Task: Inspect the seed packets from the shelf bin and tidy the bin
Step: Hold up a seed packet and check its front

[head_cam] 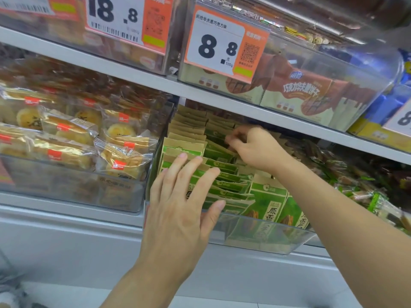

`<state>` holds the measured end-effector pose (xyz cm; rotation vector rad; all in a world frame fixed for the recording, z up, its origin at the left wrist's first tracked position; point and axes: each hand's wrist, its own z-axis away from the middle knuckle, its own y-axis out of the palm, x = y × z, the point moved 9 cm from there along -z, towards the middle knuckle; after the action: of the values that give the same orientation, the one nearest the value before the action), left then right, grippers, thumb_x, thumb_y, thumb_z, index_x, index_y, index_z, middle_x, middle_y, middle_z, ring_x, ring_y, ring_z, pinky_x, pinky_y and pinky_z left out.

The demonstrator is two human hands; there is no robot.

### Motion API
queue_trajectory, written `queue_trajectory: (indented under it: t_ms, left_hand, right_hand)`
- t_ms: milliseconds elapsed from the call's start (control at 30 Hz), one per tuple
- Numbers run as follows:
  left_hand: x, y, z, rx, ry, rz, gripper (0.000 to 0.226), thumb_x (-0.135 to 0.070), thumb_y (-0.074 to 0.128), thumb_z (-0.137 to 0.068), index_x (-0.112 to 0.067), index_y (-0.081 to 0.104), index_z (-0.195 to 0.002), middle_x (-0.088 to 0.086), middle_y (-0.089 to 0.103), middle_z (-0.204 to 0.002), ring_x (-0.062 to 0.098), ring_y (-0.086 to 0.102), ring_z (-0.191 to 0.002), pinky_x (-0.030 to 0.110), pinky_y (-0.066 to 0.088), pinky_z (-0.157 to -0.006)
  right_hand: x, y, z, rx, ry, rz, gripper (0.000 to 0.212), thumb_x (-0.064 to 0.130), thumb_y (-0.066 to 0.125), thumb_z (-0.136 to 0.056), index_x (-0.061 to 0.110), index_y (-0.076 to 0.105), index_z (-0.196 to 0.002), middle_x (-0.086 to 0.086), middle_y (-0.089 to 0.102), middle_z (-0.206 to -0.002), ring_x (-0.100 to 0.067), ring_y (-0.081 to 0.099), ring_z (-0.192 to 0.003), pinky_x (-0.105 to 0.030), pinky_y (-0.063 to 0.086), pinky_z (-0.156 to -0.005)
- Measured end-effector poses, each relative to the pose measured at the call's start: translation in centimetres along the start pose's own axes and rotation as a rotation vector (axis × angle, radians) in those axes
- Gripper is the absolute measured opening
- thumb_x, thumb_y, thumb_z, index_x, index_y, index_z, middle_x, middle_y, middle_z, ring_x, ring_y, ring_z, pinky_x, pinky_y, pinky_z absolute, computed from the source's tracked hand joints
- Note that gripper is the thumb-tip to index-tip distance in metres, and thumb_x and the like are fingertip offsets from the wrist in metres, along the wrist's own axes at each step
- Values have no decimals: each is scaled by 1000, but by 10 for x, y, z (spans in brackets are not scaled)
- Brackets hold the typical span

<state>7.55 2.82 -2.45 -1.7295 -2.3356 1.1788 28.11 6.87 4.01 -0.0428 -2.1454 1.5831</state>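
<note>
The green-and-tan paper seed packets (224,174) stand on edge in rows inside a clear plastic shelf bin (262,238) that sits at the front edge of the middle shelf, between a clear bin of cellophane-wrapped yellow pastries (73,138) on one side and a heap of dark, green-trimmed snack bags (355,174) on the other. The left hand (184,201) lies flat against the near left row, fingers straight and spread over the packet tops and the thumb down by the bin's front rim; it seems to be there to press the row back and keep it from toppling forward while the other hand works. The right hand (255,145) reaches deeper, toward the back of the bin, with its fingers curled down among the packet tops; it looks to be pinching or leafing through one of them, though motion blur hides just which packet it has, or whether it has closed on any. At the front right corner of the bin two packets face outward with their printed fronts showing, while the rows behind lean at differing angles, so the tidying is probably not yet finished. Overhead, on the front edge of the shelf above, an orange-and-white price card reading 8.8 (224,43) hangs before a clear bin of brown-and-cream wafer biscuit packs (307,90), leaving little room above the packets, which may explain the low, flat reach of both arms.
</note>
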Motion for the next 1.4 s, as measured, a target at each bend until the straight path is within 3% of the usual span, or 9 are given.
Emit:
queue_trajectory:
  t_ms: [233,567,800,967,1033,1133,1233,1333,1400]
  left_hand:
    - [0,5,0,1,-8,13,42,-45,46,-100,-26,52,-137,3,45,-151,23,26,-151,48,29,-114]
    - [0,5,0,21,-29,22,44,-49,42,-101,-27,47,-139,-1,41,-154,19,23,-152,50,31,-114]
    - [-2,0,4,11,9,25,43,-47,41,-102,-26,46,-140,-1,33,-161,20,17,-155,47,21,-119]
    - [-16,-20,5,-133,86,176,33,-36,49,-101,-21,54,-130,-1,44,-154,21,31,-150,46,32,-116]
    - [-24,-32,9,-218,104,317,27,-30,53,-98,-20,55,-123,-1,52,-142,21,45,-139,44,44,-106]
    - [-41,-39,17,-243,155,433,39,-36,55,-97,-15,50,-129,1,52,-138,20,49,-135,37,41,-109]
    - [-61,-30,29,-77,184,575,60,-55,46,-99,-14,40,-143,-1,47,-148,21,45,-140,35,40,-111]
    - [-70,-4,49,205,-24,786,65,-64,52,-93,-36,35,-148,-20,52,-143,7,54,-131,18,44,-102]
    - [-67,27,71,443,-304,910,50,-61,61,-87,-57,43,-133,-26,63,-125,2,64,-111,18,50,-88]
  right_hand:
    - [-13,8,-23,-28,151,123,56,32,74,-92,27,54,-144,-4,63,-134,-27,61,-119,-36,52,-102]
    - [-5,-3,-15,-131,117,185,19,25,78,-88,25,77,-107,-1,73,-113,-23,66,-101,-30,55,-88]
    - [29,-16,30,-79,-110,208,6,21,67,-96,23,67,-91,3,72,-93,-17,67,-87,-41,58,-83]
    - [53,-76,109,-382,-265,-28,7,29,64,-97,26,58,-94,16,70,-80,0,67,-70,-19,52,-61]
    - [49,-98,146,-584,-287,-178,6,33,61,-96,34,55,-95,23,68,-86,7,67,-81,-9,49,-67]
    - [21,-112,190,-774,-271,-442,19,46,61,-99,30,58,-107,21,68,-98,-1,70,-90,-15,50,-80]
    - [6,-112,221,-775,-241,-444,41,42,58,-100,4,55,-112,29,65,-100,6,65,-95,-11,47,-85]
    - [-12,-89,240,-656,-159,-491,5,31,67,-98,30,64,-102,16,71,-93,-6,71,-85,-15,54,-74]
    - [-34,-54,244,-479,-5,-648,8,28,74,-91,34,69,-93,4,74,-85,-11,72,-76,-19,56,-67]
